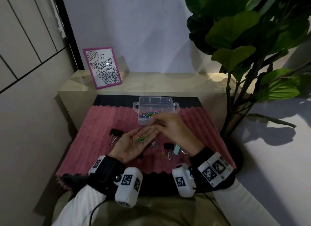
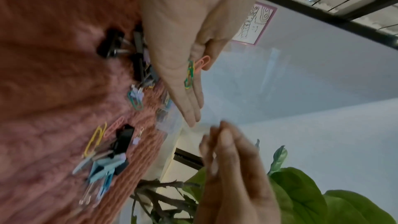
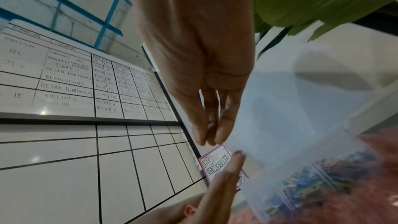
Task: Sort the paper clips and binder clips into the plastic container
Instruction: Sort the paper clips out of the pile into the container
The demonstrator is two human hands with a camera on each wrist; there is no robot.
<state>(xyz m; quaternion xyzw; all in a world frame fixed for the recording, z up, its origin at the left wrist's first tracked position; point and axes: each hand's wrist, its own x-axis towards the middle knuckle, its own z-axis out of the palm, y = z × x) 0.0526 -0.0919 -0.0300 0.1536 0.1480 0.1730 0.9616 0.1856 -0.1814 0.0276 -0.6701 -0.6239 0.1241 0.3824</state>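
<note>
My left hand [image 1: 133,145] lies palm up over the pink ribbed mat [image 1: 94,124], its fingers straight. Several pink, green and yellow paper clips [image 1: 140,137] rest loose on that palm [image 2: 190,74]. My right hand [image 1: 168,126] hovers just past the left fingertips, at the front wall of the clear plastic container [image 1: 156,97]. Its fingers [image 3: 208,130] are straight with the tips drawn together, and I see nothing between them. Coloured paper clips [image 1: 148,115] lie inside the container. On the mat are a black binder clip [image 1: 116,133], another black one [image 1: 168,145], a teal one [image 1: 176,149] and loose paper clips [image 1: 165,154].
A pink-framed drawing [image 1: 102,67] leans on the pale shelf behind the mat. A large leafy plant [image 1: 252,40] stands at the right, its stem beside the mat's right edge. A gridded whiteboard [image 1: 25,32] covers the wall at the left.
</note>
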